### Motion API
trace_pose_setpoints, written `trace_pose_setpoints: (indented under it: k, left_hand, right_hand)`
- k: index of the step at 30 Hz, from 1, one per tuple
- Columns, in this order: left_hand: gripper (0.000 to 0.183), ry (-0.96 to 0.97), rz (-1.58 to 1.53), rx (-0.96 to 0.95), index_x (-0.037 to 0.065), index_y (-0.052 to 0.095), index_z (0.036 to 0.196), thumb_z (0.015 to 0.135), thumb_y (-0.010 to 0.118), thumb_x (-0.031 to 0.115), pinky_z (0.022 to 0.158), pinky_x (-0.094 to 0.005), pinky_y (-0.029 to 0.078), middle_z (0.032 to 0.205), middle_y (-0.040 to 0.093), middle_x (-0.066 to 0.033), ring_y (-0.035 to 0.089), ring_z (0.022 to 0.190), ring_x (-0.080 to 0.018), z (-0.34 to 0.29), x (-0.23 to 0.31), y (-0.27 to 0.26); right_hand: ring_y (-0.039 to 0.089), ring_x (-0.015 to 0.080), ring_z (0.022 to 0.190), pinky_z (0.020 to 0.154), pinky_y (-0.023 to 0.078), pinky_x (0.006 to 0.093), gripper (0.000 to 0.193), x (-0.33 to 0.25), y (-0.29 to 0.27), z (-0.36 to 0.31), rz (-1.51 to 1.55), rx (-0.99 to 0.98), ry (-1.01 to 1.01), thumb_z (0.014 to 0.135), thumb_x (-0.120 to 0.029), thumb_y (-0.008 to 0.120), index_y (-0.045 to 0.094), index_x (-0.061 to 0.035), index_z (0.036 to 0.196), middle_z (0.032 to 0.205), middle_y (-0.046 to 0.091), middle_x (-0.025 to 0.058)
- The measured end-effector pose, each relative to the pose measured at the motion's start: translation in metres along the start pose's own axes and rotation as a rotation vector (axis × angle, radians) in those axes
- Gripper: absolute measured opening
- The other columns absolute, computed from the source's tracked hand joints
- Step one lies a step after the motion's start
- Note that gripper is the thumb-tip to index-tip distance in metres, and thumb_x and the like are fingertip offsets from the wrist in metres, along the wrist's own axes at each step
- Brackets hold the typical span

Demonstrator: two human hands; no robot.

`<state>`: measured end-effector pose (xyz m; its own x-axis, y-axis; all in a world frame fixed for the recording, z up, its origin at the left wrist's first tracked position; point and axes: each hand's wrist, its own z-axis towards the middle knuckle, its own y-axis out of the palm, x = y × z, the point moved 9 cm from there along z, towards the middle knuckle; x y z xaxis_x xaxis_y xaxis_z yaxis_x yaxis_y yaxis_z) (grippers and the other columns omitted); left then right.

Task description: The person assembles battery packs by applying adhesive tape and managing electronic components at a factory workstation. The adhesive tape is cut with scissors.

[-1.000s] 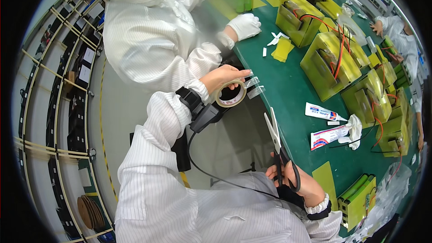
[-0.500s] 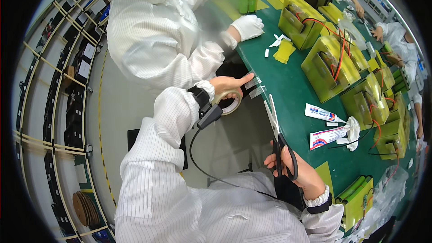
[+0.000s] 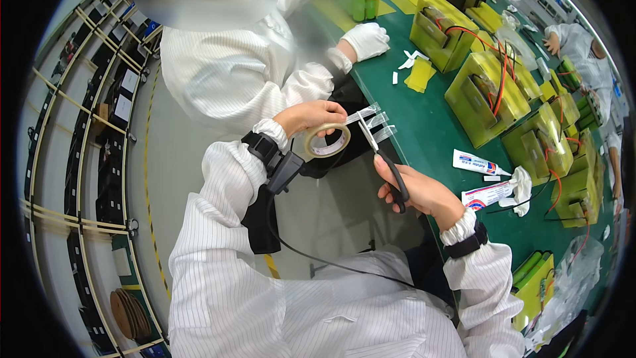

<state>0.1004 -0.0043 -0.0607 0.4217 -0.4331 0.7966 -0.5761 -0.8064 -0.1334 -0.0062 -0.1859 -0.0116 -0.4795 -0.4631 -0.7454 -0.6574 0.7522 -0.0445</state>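
Note:
My left hand [image 3: 310, 118] grips a roll of clear tape [image 3: 327, 153]. From the roll a tape strip [image 3: 355, 116] stretches to the edge of the green tabletop [image 3: 424, 129]. My right hand [image 3: 424, 191] holds black-handled scissors [image 3: 400, 187], their blades pointing away from me and reaching the strip between roll and table. The blade tips overlap the tape; whether they have cut through it I cannot tell. Beside it, short tape pieces [image 3: 384, 133] stick to the table edge and jut out over it.
Yellow-wrapped battery packs [image 3: 487, 96] with red and black wires line the table. Two white tubes [image 3: 478, 162] lie near a crumpled tissue [image 3: 522, 189]. At left a co-worker rests a white-gloved hand [image 3: 366, 41] on the table. Shelving [image 3: 79, 159] stands far left.
My right hand has moved the scissors up and left to the tape. My left hand has drawn back left with the roll, and a strip now stretches from it to the table edge.

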Motion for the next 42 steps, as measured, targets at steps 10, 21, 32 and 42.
trace_pose_setpoints:
  k: [10, 21, 32, 42]
  left_hand:
    - [0.025, -0.001, -0.020, -0.033, 0.004, 0.054, 0.100, 0.088, 0.055, 0.025, 0.043, -0.0197, 0.042, 0.068, 0.055, -0.0026, 0.051, 0.048, -0.0083, -0.005, 0.009, 0.008]
    - [0.018, 0.034, 0.098, -0.024, 0.005, 0.055, 0.090, 0.084, 0.058, 0.022, 0.039, -0.0183, 0.036, 0.064, 0.054, -0.0008, 0.046, 0.043, -0.0056, -0.010, -0.001, 0.000]
    - [0.016, 0.025, -0.277, 0.081, 0.008, 0.050, 0.091, 0.089, 0.056, 0.023, 0.045, -0.0180, 0.043, 0.067, 0.054, -0.0008, 0.050, 0.048, -0.0065, -0.020, -0.008, -0.001]
    - [0.017, 0.182, -0.017, 0.209, 0.006, 0.050, 0.093, 0.086, 0.058, 0.019, 0.044, -0.0199, 0.034, 0.066, 0.053, -0.0007, 0.048, 0.051, -0.0056, -0.065, 0.057, 0.012]
  right_hand:
    - [0.044, 0.0091, 0.046, 0.040, 0.038, 0.0215, 0.076, -0.005, -0.005, 0.030, 0.039, 0.005, -0.038, 0.071, -0.072, 0.051, 0.050, 0.0025, 0.087, 0.065, 0.044, 0.0024]
    - [0.042, 0.0102, 0.033, 0.031, 0.034, 0.0244, 0.062, -0.004, -0.002, 0.042, -0.062, 0.134, -0.187, 0.075, -0.061, 0.057, 0.050, -0.0011, 0.065, 0.050, 0.043, 0.0008]
    - [0.051, 0.0150, 0.089, 0.072, 0.043, 0.0254, 0.073, 0.047, 0.012, -0.070, 0.325, -0.247, -0.212, 0.086, -0.061, 0.036, 0.032, -0.0016, 0.128, 0.101, 0.054, 0.0112]
    - [0.054, 0.0161, 0.086, 0.068, 0.046, 0.0259, 0.069, 0.040, -0.019, -0.086, 0.625, -0.081, -0.368, 0.088, -0.056, 0.037, 0.028, -0.0022, 0.131, 0.102, 0.055, 0.0152]
